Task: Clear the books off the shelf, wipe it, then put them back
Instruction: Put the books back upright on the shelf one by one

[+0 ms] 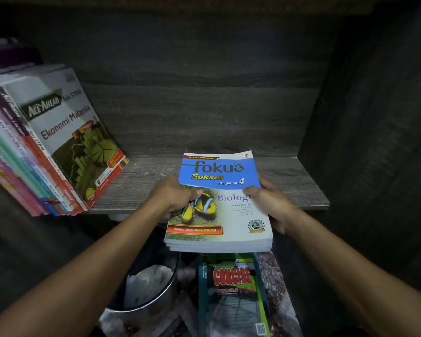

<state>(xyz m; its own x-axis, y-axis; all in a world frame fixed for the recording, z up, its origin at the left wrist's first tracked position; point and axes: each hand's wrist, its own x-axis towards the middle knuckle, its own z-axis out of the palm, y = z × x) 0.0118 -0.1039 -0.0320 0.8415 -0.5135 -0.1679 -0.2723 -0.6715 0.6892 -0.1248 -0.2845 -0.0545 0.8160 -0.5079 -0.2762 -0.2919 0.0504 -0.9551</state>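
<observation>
A thick Fokus Sukses Biologi book (pixel 226 215) with a blue and white cover lies flat, half on the dark wooden shelf (pixel 297 181) and half over its front edge. My left hand (pixel 175 193) grips its left edge and my right hand (pixel 270 203) grips its right edge, thumbs on the cover. Several books (pixel 46 152) lean together at the shelf's left end, an Ekonomi Malaysia book (pixel 75 139) facing outward. The rest of the shelf board is bare.
Below the shelf a metal bin (pixel 146 288) holds white crumpled paper. A stack of books topped by a green Concise book (pixel 233 295) lies on the floor under the held book. The cabinet's right wall (pixel 365 117) is close to my right hand.
</observation>
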